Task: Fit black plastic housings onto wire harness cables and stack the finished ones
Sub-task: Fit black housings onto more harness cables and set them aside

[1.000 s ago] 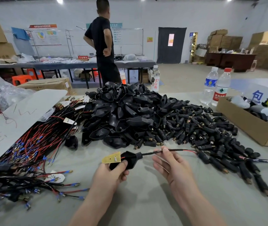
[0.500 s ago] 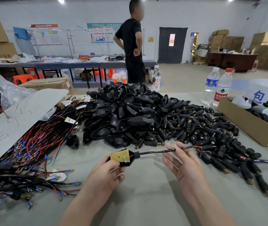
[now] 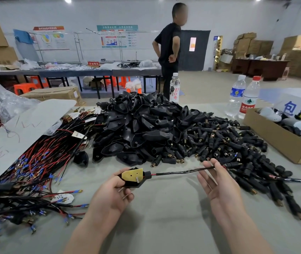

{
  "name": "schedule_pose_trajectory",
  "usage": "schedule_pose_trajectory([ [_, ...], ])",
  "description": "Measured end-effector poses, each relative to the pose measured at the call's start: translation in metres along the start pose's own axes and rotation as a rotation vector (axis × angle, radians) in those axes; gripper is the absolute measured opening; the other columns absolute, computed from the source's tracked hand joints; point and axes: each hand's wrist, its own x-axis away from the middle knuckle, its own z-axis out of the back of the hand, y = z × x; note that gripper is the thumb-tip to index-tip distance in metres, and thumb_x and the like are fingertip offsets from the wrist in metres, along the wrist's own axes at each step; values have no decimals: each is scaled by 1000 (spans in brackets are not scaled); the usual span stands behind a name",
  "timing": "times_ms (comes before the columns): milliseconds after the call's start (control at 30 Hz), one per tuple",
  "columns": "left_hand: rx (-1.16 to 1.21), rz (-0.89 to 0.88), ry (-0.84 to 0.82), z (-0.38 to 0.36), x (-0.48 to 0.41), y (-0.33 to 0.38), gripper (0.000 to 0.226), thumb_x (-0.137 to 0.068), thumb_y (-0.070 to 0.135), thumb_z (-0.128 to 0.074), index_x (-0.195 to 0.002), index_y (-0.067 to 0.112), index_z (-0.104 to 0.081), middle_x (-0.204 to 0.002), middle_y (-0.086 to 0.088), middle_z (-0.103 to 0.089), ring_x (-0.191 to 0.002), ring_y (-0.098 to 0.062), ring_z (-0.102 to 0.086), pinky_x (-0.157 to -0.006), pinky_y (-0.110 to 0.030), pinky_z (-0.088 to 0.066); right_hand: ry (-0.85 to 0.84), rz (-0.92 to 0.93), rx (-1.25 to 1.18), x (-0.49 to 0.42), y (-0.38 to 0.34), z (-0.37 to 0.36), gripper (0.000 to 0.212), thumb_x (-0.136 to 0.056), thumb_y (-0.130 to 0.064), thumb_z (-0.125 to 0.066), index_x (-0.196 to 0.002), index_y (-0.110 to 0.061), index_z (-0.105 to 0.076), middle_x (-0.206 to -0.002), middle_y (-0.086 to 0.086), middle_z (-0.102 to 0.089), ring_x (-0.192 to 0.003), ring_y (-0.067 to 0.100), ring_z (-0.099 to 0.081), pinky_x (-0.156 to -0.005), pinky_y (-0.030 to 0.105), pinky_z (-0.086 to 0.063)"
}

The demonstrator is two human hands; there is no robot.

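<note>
My left hand (image 3: 112,196) grips a black plastic housing (image 3: 136,181) with a yellow board (image 3: 131,174) seated in it, low in the middle of the view. A black cable (image 3: 179,172) with a red wire runs from the housing's neck to the right. My right hand (image 3: 216,184) holds the cable's far end between thumb and fingers, palm turned up. Behind them lies a big heap of empty black housings (image 3: 138,129), and to its right a spread of small black connectors (image 3: 228,143). Bare harness cables (image 3: 36,162) with blue terminals lie at the left.
A cardboard box (image 3: 277,140) of odds and ends stands at the right edge, with two water bottles (image 3: 243,96) behind it and a third bottle (image 3: 174,88) behind the heap. A white sheet (image 3: 23,129) covers the left. A person (image 3: 168,50) stands beyond the table.
The yellow board has gone from sticking out of the housing to sitting inside it. My right hand slid rightwards along the cable. The person behind walked to the right.
</note>
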Motion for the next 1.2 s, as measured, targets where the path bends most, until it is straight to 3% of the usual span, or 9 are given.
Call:
schedule_pose_trajectory([
  [267, 51, -66, 67, 6, 0, 10, 18, -97, 13, -53, -110, 10, -64, -82, -8, -63, -52, -13, -40, -61, -31, -40, -19, -21, -39, 2, 1, -4, 16, -100, -20, -59, -102, -14, -73, -76, -3, -70, -60, 10, -67, -60, 22, -59],
  [433, -12, -121, 70, 9, -2, 7, 26, -96, 21, -62, -116, 4, -64, -83, -7, -64, -49, -9, -42, -55, -26, -42, -67, 12, -27, 3, 4, -5, 15, -95, -14, -63, -107, -10, -72, -81, 2, -74, -66, 14, -71, -62, 22, -59],
  [533, -12, -146, 95, 11, -3, 8, 26, -96, 22, -63, -116, 5, -64, -87, -8, -64, -47, -8, -43, -52, -24, -43, -70, 21, -10, 4, 4, -5, 15, -95, -13, -64, -108, -8, -72, -85, 4, -75, -69, 16, -73, -62, 22, -60],
  [733, 7, -197, 124, 12, -5, 10, 6, -96, 13, -62, -100, 14, -66, -73, -3, -66, -51, -10, -45, -54, -24, -45, -41, 53, 58, 4, 3, -3, 13, -94, -13, -66, -104, -11, -74, -86, -2, -72, -73, 12, -70, -65, 21, -61],
  [933, -37, -220, 104, 14, -7, 10, 14, -97, 5, -56, -95, 16, -65, -71, -2, -68, -43, -7, -45, -49, -21, -49, 19, 73, 69, 2, 2, 0, 13, -95, -17, -66, -106, -17, -73, -88, -4, -70, -76, 11, -65, -59, 20, -59],
  [1200, -73, -230, 135, 18, -8, 11, 19, -98, 2, -52, -95, 15, -66, -73, -5, -70, -42, -8, -46, -45, -21, -49, 90, 177, 173, 3, 3, 0, 10, -95, -28, -66, -98, -21, -73, -76, -8, -75, -65, 5, -70, -54, 17, -55],
])
